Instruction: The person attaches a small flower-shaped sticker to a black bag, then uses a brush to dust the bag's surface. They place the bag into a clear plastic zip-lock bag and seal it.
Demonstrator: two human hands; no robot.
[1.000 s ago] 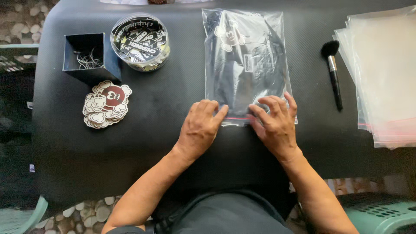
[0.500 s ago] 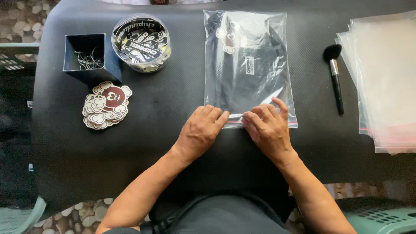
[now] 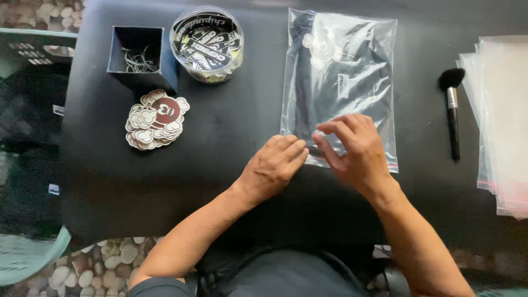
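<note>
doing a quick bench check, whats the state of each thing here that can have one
clear bag: lying flat, dark garment inside, near edge under both hands
left hand: fingers pressing the bag's near edge
right hand: fingers pressing the same edge
round tub: upright, full of stickers
dark box: open, thin wire pieces inside
sticker stack: fanned pile
brush: lying flat, untouched
spare bags: stacked
</note>
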